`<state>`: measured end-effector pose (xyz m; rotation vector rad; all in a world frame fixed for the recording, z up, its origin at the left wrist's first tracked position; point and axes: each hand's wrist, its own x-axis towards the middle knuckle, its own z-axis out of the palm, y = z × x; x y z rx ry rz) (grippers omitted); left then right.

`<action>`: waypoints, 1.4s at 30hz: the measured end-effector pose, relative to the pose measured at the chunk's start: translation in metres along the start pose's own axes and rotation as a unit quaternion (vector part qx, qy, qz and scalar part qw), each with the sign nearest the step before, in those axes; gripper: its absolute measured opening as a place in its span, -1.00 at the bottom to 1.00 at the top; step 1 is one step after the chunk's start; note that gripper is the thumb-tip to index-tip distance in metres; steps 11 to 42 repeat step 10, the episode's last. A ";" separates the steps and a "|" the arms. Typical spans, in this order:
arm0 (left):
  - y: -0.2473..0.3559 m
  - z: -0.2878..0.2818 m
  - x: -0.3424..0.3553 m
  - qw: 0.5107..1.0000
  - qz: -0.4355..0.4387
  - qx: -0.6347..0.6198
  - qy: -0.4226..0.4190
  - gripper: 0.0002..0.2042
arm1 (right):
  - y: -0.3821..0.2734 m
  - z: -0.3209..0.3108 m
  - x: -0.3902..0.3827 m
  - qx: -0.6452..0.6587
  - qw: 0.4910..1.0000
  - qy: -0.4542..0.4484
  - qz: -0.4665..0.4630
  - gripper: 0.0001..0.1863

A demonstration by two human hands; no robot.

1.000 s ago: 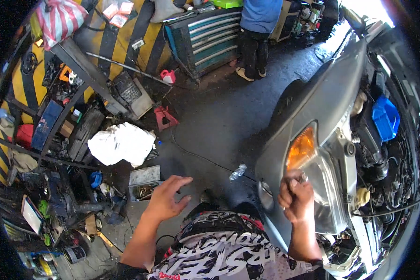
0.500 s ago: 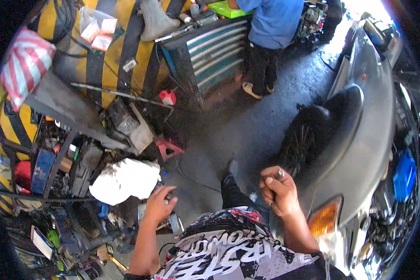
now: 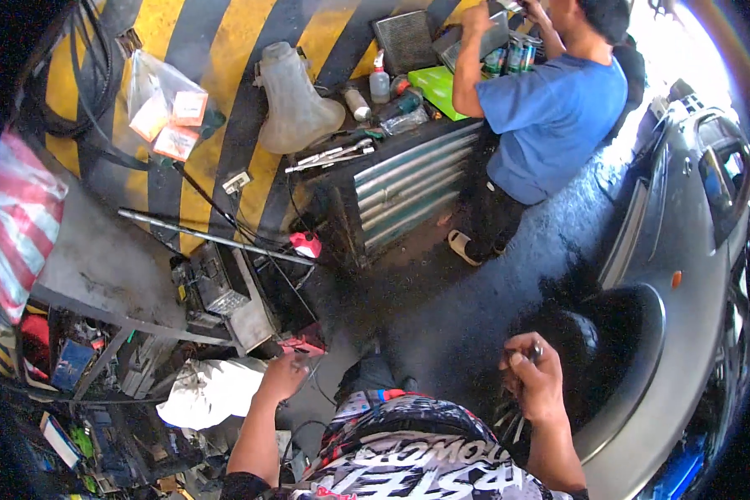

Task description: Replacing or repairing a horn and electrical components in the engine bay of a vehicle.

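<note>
My right hand (image 3: 535, 385) is raised beside the dark front wheel of a grey car (image 3: 704, 333). Its fingers are curled around a small metal piece (image 3: 537, 348), whose shiny end sticks out above them; its exact kind is too small to tell. My left hand (image 3: 283, 379) hangs in front of the white sack (image 3: 212, 392), near a red metal stand (image 3: 304, 340). The left fingers are loosely bent and apart, and I see nothing held in them.
A person in a blue shirt (image 3: 550, 125) stands at a workbench (image 3: 417, 187) bearing a green case (image 3: 437, 90), a spray bottle (image 3: 379, 82) and wrenches (image 3: 333, 156). A long metal bar (image 3: 217, 236) lies left of it. Shelves of tools and parts (image 3: 117, 442) fill the lower left.
My view has swung up and left, showing more of the bench and the blue-shirted person, whose arms are now raised. My right hand still grips the small metal piece.
</note>
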<state>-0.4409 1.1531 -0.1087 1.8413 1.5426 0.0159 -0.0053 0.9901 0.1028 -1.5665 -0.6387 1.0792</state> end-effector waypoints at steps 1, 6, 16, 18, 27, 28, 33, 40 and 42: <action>0.010 -0.017 0.027 1.000 0.014 0.011 0.017 -0.60 | 0.004 0.000 0.016 0.002 1.000 -0.004 0.002 -0.78; 0.080 -0.111 0.174 0.957 0.160 -0.072 0.230 -0.67 | 0.007 0.017 0.110 -0.052 0.998 0.030 0.026 -0.80; 0.144 -0.186 0.280 0.938 0.221 -0.053 0.260 -0.62 | -0.010 0.041 0.193 -0.025 0.994 0.088 0.065 -0.80; 0.144 -0.186 0.280 0.938 0.221 -0.053 0.260 -0.62 | -0.010 0.041 0.193 -0.025 0.994 0.088 0.065 -0.80; 0.144 -0.186 0.280 0.938 0.221 -0.053 0.260 -0.62 | -0.010 0.041 0.193 -0.025 0.994 0.088 0.065 -0.80; 0.144 -0.186 0.280 0.938 0.221 -0.053 0.260 -0.62 | -0.010 0.041 0.193 -0.025 0.994 0.088 0.065 -0.80; 0.144 -0.186 0.280 0.938 0.221 -0.053 0.260 -0.62 | -0.010 0.041 0.193 -0.025 0.994 0.088 0.065 -0.80; 0.144 -0.186 0.280 0.938 0.221 -0.053 0.260 -0.62 | -0.010 0.041 0.193 -0.025 0.994 0.088 0.065 -0.80; 0.144 -0.186 0.280 0.938 0.221 -0.053 0.260 -0.62 | -0.010 0.041 0.193 -0.025 0.994 0.088 0.065 -0.80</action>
